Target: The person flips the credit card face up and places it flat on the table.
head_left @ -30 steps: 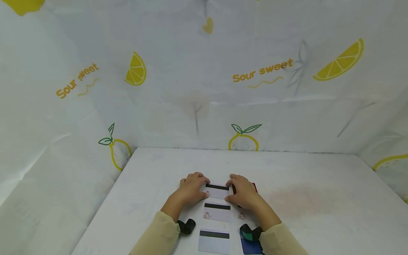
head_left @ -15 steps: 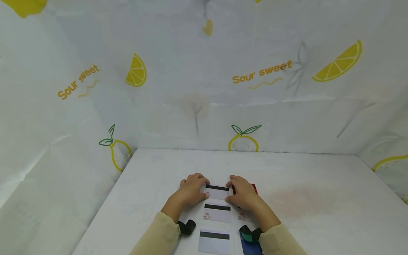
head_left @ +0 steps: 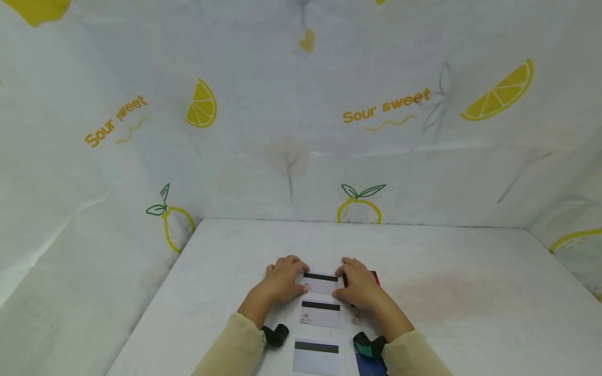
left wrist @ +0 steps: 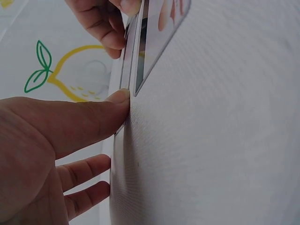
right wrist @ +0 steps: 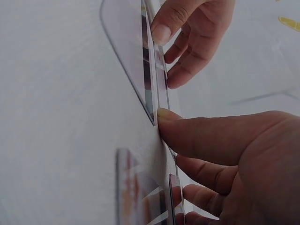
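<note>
A white card with a black stripe (head_left: 321, 284) lies farthest away in a column of three cards. My left hand (head_left: 281, 280) holds its left side, thumb at the near corner and index finger at the far one. On the opposite side my right hand (head_left: 359, 284) has its thumb at the near right corner, its index fingertip just beyond the far one. In the left wrist view, the left thumb (left wrist: 101, 110) presses by the thin card edge. The right thumb (right wrist: 197, 136) touches low along that edge in the right wrist view.
A second striped card (head_left: 321, 316) and a third striped card (head_left: 316, 361) lie nearer in the column. To the right are a red card (head_left: 376, 277), a partly covered white card (head_left: 357, 317) and a blue card (head_left: 370, 366). Patterned white sheeting (head_left: 291, 104) surrounds the table (head_left: 470, 271).
The right index finger has shifted slightly right, away from the card's far corner. My left hand and the cards show no visible movement.
</note>
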`<state>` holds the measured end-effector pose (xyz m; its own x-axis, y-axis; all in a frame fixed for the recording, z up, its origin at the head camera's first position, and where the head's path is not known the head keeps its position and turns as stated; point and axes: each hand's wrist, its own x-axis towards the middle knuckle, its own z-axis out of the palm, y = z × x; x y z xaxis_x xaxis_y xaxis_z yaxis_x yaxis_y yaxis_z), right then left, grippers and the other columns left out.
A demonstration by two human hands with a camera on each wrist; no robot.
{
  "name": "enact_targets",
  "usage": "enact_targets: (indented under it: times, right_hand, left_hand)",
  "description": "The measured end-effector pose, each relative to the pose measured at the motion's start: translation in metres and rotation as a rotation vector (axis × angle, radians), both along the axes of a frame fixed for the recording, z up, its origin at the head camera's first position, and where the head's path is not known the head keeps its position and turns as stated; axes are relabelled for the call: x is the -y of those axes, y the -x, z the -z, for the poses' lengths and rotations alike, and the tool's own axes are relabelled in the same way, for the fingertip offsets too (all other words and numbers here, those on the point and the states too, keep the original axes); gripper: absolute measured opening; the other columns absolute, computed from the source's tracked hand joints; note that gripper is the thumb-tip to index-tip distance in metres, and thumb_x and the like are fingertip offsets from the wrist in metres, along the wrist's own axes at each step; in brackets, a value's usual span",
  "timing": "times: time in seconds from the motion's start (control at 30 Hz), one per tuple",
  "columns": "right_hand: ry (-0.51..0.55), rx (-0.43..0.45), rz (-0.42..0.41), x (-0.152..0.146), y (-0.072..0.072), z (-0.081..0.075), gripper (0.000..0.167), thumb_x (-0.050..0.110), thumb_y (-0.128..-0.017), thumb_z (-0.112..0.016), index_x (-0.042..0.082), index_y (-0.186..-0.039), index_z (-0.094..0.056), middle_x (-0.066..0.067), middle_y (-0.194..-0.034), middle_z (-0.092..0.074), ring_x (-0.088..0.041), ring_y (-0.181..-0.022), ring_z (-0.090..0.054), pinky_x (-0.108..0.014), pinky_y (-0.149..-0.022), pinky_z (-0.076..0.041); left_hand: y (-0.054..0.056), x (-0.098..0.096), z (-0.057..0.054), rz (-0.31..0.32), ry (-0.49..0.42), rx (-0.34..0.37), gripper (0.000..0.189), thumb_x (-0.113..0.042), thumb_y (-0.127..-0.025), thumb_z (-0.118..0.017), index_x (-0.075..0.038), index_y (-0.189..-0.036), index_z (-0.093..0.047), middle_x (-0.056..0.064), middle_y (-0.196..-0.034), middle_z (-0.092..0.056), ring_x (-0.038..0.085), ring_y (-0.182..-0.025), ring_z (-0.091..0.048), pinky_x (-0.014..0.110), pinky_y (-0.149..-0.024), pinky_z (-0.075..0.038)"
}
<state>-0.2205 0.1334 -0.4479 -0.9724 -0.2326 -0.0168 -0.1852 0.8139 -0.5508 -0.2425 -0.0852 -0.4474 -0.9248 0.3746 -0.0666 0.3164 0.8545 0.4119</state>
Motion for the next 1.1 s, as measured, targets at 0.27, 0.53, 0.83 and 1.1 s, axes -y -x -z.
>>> enact_targets:
  times: [0.27, 0.53, 0.83, 1.1]
  right_hand:
    - [0.006, 0.016, 0.002, 0.001, 0.001, -0.001, 0.036, 0.019, -0.078, -0.082, 0.008, -0.108, -0.064, -0.025, -0.148, -0.042, -0.046, -0.142, -0.031, -0.06, -0.114, -0.023]
    - [0.01, 0.002, 0.021, 0.004, 0.001, -0.001, 0.037, 0.016, -0.076, -0.083, 0.009, -0.106, -0.063, -0.022, -0.145, -0.047, -0.047, -0.142, -0.029, -0.062, -0.114, -0.021]
    - [0.004, -0.063, -0.006, 0.011, 0.002, 0.001, 0.05, 0.013, -0.072, -0.086, 0.014, -0.115, -0.062, -0.004, -0.112, -0.066, -0.031, -0.12, -0.055, -0.066, -0.112, -0.02]
    - [-0.037, -0.046, -0.016, 0.013, 0.001, -0.001, 0.06, 0.021, -0.069, -0.089, 0.017, -0.123, -0.063, -0.004, -0.112, -0.064, -0.028, -0.116, -0.056, -0.066, -0.112, -0.021]
  left_hand:
    - [0.0, -0.001, -0.001, -0.009, 0.012, 0.009, 0.043, -0.032, -0.087, -0.074, -0.022, -0.128, -0.062, 0.006, -0.139, -0.049, 0.03, -0.135, -0.039, 0.057, -0.107, -0.03]
    - [0.0, 0.0, 0.0, -0.023, -0.014, 0.012, 0.043, -0.031, -0.085, -0.076, -0.023, -0.125, -0.061, 0.004, -0.139, -0.05, 0.03, -0.135, -0.04, 0.056, -0.107, -0.029]
    - [0.0, 0.0, 0.002, -0.035, -0.037, 0.013, 0.045, -0.029, -0.083, -0.079, -0.023, -0.122, -0.058, 0.004, -0.139, -0.05, 0.029, -0.134, -0.04, 0.056, -0.107, -0.029]
    - [0.0, 0.0, 0.002, -0.036, -0.018, 0.013, 0.044, -0.031, -0.084, -0.078, -0.024, -0.124, -0.06, 0.004, -0.138, -0.051, 0.029, -0.134, -0.04, 0.056, -0.108, -0.029]
